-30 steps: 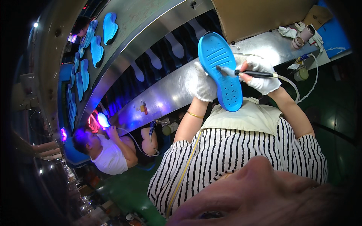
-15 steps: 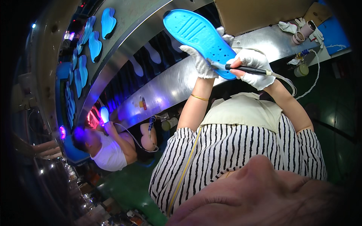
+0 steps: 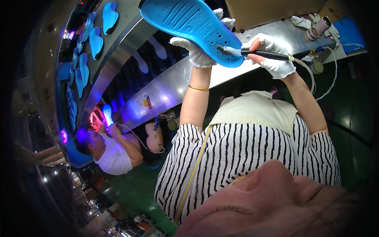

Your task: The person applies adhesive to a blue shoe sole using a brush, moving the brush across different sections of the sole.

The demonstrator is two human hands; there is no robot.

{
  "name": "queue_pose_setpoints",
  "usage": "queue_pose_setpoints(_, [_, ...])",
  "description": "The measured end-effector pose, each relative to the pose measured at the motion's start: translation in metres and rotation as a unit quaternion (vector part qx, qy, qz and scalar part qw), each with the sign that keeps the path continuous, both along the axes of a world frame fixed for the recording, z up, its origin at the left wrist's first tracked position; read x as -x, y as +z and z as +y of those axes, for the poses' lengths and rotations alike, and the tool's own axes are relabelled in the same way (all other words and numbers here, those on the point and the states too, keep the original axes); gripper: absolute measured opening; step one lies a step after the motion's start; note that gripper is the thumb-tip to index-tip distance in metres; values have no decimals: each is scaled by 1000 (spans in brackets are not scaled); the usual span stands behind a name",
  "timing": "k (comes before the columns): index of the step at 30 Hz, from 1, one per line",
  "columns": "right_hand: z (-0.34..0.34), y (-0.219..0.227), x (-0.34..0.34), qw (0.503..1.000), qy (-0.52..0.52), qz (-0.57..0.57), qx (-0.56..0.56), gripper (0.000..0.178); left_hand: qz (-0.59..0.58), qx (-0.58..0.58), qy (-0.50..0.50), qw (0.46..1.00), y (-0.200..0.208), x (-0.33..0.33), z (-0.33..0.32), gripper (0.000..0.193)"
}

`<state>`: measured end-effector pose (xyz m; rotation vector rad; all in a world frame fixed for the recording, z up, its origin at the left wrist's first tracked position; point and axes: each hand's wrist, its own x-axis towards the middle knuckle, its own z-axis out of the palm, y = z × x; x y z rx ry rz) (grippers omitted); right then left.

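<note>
A blue shoe sole (image 3: pixel 185 25) is held up and tilted in my gloved left hand (image 3: pixel 199 53), which grips it from beneath and along its edges. Its ridged, perforated face points toward me. In my right hand (image 3: pixel 274 59), whose glove leaves the fingertips bare, is a black-handled brush (image 3: pixel 270 54) with a pale tube running from its end. The brush's pale head, dark at its tip, lies over the lower end of the sole near the small holes.
At the left a curved conveyor (image 3: pixel 128 33) carries several blue soles (image 3: pixel 96 42). Beyond my left arm a co-worker (image 3: pixel 114 152) holds a glowing sole (image 3: pixel 107 114). A metal ledge (image 3: pixel 169 85) runs below dark slots. Gloves (image 3: pixel 302 21) and tape rolls (image 3: pixel 312 33) lie at the upper right.
My left hand and the sole have moved up and left. The brush tip has shifted from the sole's edge onto its face. My right hand is slightly higher.
</note>
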<state>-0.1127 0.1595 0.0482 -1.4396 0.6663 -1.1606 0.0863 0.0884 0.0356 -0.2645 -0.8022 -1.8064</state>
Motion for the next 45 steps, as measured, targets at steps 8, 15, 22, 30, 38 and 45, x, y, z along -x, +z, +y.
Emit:
queue_pose_setpoints(8, [-14,2,7,977,77,168,-109,15,-319,70,73,943,18,-4,0,109])
queue_pose_setpoints(15, [-13,12,1,986,62,153,1,12,-435,-8,45,899,5,-12,-19,85])
queue_pose_setpoints(22, [-13,23,-1,972,113,200,-39,9,-577,-84,112,805,18,-2,-18,66])
queue_pose_setpoints(30, [-24,10,-2,958,86,258,88,8,-590,-102,109,794,18,-9,-24,62])
queue_pose_setpoints(38, [-44,10,7,960,74,222,154,10,-553,-123,107,817,30,-16,-15,59])
queue_pose_setpoints(45, [-49,21,20,983,62,127,116,14,-263,-149,164,939,33,-40,-2,76])
